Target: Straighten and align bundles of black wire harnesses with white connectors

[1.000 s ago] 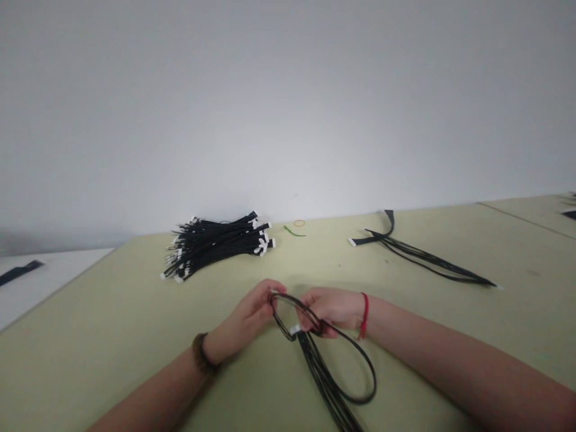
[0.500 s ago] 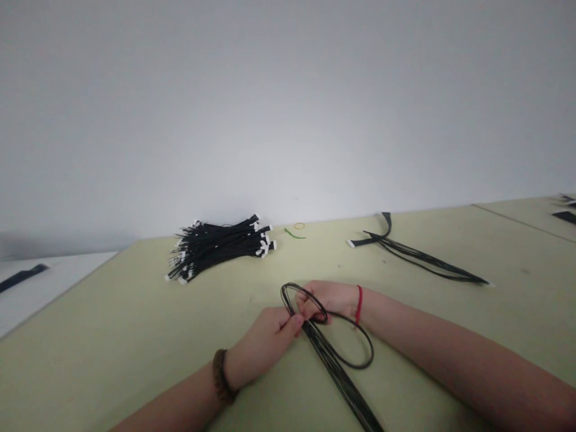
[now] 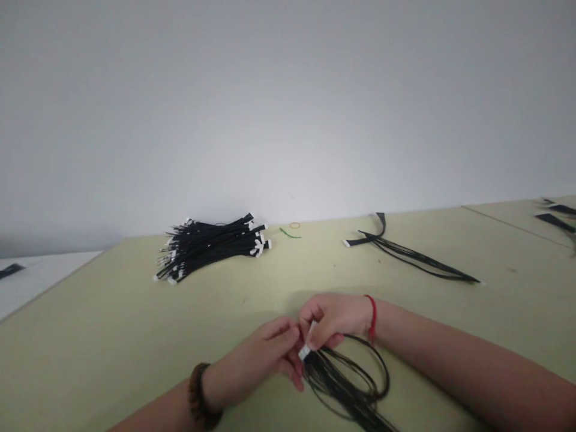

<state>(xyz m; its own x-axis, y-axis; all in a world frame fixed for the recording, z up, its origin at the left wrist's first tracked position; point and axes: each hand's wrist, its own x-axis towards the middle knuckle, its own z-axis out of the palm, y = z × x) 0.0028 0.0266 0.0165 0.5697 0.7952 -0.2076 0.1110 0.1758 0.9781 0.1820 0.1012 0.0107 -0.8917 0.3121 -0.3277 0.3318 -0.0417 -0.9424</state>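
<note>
Right hand (image 3: 330,321) closed in a pinch, thumb pressed on the white connector (image 3: 305,351) of a black cable bundle (image 3: 344,390) — that grip is firm. Left hand (image 3: 265,357) sits at 8 o'clock of the connector, fingers half bent and a bit apart, tips right by it; can't tell if they have hold of anything. Bundle is at lower centre, running from the connector toward 4–5 o'clock and out of the bottom edge, one loop bulging toward 3–4 o'clock. From the hands: pile of black cables (image 3: 216,246) with white ends at 10–11 o'clock, green strip (image 3: 290,233) and small orange ring (image 3: 294,225) near 12, loose black cable (image 3: 418,259) between 1 and 2, all on the pale green table (image 3: 112,336). Red bracelet (image 3: 372,318) on right wrist, brown bracelet (image 3: 198,396) on left — pale wall (image 3: 288,108) behind.
</note>
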